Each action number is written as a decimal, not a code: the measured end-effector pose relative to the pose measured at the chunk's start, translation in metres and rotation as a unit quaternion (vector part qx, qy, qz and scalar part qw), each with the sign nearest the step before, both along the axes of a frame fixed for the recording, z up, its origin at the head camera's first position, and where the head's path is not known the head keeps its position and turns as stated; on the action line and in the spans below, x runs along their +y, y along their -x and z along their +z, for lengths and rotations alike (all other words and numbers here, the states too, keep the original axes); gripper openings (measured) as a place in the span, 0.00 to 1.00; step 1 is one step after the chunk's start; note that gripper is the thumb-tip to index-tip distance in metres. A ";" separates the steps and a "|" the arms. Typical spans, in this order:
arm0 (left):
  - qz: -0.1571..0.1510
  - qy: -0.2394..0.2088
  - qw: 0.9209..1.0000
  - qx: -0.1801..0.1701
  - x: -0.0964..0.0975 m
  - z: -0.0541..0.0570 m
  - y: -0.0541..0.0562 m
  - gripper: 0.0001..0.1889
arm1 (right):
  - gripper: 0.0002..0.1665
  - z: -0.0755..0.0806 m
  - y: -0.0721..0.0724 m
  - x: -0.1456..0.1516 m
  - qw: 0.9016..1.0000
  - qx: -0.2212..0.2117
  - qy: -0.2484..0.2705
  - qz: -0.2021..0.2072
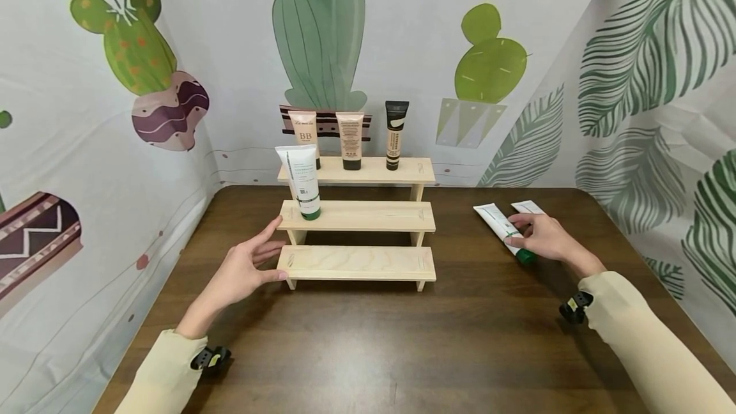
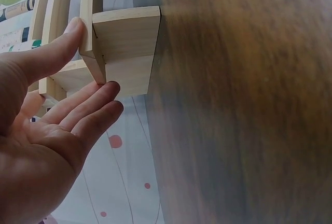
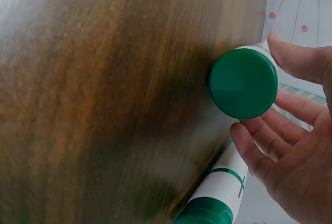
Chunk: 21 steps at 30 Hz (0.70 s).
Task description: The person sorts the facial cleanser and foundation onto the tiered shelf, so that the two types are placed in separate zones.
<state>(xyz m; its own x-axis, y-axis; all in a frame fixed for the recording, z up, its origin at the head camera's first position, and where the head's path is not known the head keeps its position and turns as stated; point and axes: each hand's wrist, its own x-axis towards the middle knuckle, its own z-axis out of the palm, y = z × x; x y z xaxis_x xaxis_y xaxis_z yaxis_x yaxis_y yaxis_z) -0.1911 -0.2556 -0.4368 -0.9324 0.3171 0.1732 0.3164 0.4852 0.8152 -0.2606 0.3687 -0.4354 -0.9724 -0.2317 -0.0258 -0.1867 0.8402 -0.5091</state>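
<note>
My left hand (image 1: pixel 244 270) touches the left end of a three-tier wooden display stand (image 1: pixel 356 262), its fingers nearly straight and the thumb at the bottom tier. In the right wrist view, my right hand (image 3: pixel 290 141) has thumb and fingers around a white squeeze tube with a green cap (image 3: pixel 244 84). That tube lies on the table at the right in the head view. Beside it is a second white tube (image 1: pixel 527 207), partly hidden by the hand. A similar white tube (image 1: pixel 301 177) stands cap down at the left of the middle tier.
On the top tier stand two beige tubes, one marked BB (image 1: pixel 306 130) and one with small print (image 1: pixel 351 139), plus a slim black-capped tube (image 1: pixel 395 136). The brown wooden table (image 1: pixel 356 344) meets a cactus-printed cloth (image 1: pixel 402 50) behind.
</note>
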 end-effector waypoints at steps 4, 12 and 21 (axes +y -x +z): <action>-0.001 0.002 1.000 0.002 -0.001 0.000 -0.001 0.59 | 0.33 -0.001 0.000 0.000 1.000 0.006 0.006 0.008; 0.000 0.011 1.000 0.008 -0.003 0.003 0.001 0.59 | 0.32 -0.003 -0.003 -0.003 0.999 0.012 0.018 0.025; -0.001 0.002 1.000 0.002 -0.001 -0.001 0.001 0.59 | 0.31 -0.001 -0.006 -0.002 0.999 0.025 0.021 0.037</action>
<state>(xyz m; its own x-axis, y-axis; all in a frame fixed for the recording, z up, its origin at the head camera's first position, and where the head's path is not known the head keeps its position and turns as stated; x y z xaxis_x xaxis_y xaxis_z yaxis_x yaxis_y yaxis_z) -0.1918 -0.2563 -0.4373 -0.9308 0.3202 0.1762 0.3215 0.4883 0.8113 -0.2550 0.3665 -0.4363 -0.9525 -0.3026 0.0333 -0.2731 0.8009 -0.5329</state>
